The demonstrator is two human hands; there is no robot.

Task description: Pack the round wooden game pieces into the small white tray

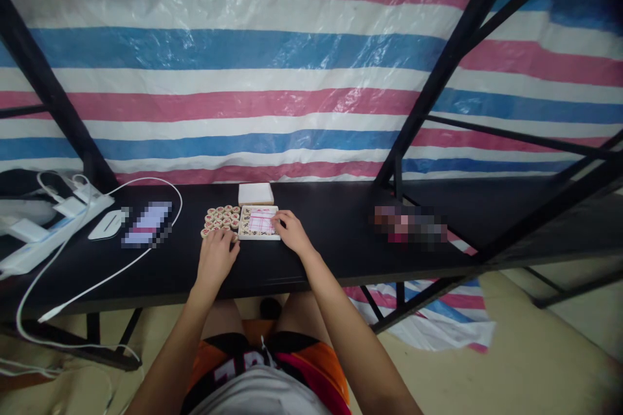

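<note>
Round Chinese chess pieces with red characters lie in a close group on the black table. My left hand rests at the near side of this group, its fingers apart and touching the nearest pieces. Right of the group is a white open box with more pieces along its inside edges. A folded paper chessboard with pink lines lies over the pieces in the box. My right hand is at the box's right side, thumb and fingers closed on the paper's right edge. The fingertips are partly hidden.
Behind the box sits its white lid. On the left are a blurred phone, a white device, a power strip and a loose white cable. A blurred object lies right. Black frame bars rise behind the table.
</note>
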